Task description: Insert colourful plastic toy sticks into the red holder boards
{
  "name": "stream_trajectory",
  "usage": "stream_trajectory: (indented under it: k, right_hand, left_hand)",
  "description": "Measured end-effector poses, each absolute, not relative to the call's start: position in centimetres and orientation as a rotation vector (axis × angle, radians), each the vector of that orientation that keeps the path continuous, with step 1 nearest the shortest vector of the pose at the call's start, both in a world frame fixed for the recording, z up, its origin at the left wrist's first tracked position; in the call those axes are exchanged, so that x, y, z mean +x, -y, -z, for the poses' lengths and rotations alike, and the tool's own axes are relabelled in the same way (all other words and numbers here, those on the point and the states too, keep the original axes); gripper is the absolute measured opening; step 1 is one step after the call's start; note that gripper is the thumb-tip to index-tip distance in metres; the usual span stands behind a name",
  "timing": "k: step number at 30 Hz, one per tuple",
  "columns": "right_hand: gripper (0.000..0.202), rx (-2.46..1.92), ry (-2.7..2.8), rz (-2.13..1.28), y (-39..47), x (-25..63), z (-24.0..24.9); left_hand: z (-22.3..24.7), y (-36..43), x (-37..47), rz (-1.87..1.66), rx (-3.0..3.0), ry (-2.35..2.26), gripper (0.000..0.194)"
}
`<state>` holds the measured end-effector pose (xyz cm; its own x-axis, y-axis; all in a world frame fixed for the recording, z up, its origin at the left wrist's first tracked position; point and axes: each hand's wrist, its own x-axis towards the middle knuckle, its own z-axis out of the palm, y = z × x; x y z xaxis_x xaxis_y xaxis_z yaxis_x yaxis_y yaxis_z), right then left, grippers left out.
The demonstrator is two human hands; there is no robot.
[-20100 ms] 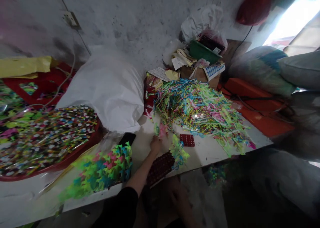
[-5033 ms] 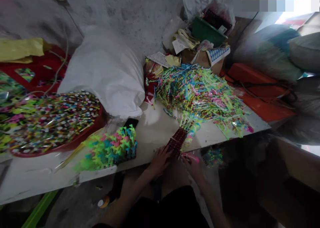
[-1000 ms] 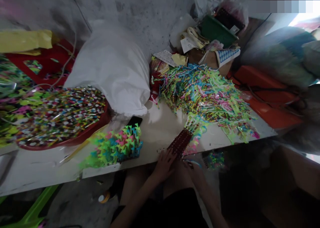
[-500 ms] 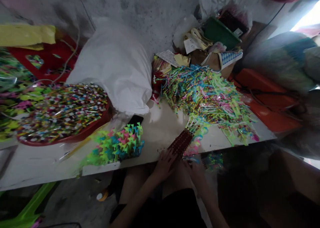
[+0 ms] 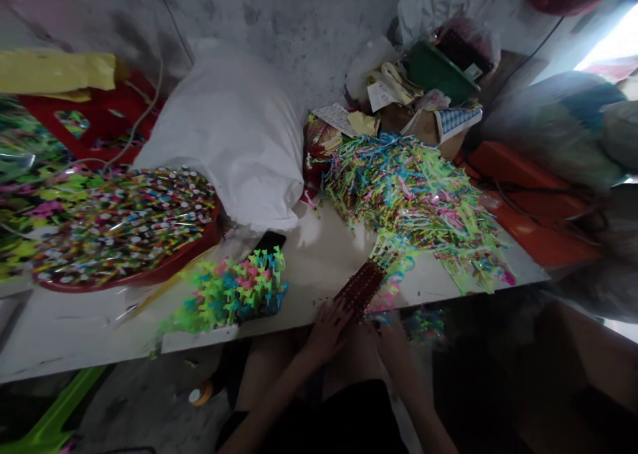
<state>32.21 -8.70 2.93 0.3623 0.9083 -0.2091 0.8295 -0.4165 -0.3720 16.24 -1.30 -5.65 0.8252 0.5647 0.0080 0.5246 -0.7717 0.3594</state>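
- The left hand (image 5: 329, 322) lies palm down, its fingers spread and slightly bent over the near end of the dark red board (image 5: 357, 291); it is open, touching the board rather than closed round it.
- The right hand (image 5: 391, 334) is just beside the board's near right edge, fingers bent—whether they grip a small piece is too dim to tell.
- The board slants away from the left hand, forward and to the right, reaching over the edge of the table (image 5: 312, 261).
- Pale green pieces (image 5: 386, 249) stand at its far end; pink and blue pieces (image 5: 389, 293) lie along its right side, near the right hand.
- Beyond the board spreads a large heap (image 5: 413, 191) of coloured strips.
- Left of the left hand, well apart, stand the green, pink and blue figures (image 5: 239, 288), with a black phone (image 5: 270, 241) just behind.
- Farther out—a red basin (image 5: 164, 268) full of coloured sticks (image 5: 134, 225), a white sack (image 5: 234, 135) behind it, and a green tub (image 5: 438, 74) behind the heap.
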Motion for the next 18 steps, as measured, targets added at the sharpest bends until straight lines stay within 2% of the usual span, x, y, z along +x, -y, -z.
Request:
stream_trajectory:
  k: [6, 18]
  right_hand:
    - [0.031, -2.539, 1.632, -0.499, 7.5, 31.5, -3.6]
    - [0.040, -2.564, 1.323, -0.597, 8.3, 30.8, -2.7]
  left_hand:
    - [5.4, 1.3, 16.3, -0.112, 2.658, -0.836, 0.075]
    - [4.4, 0.9, 16.4, -0.036, 2.590, -0.835, 0.071]
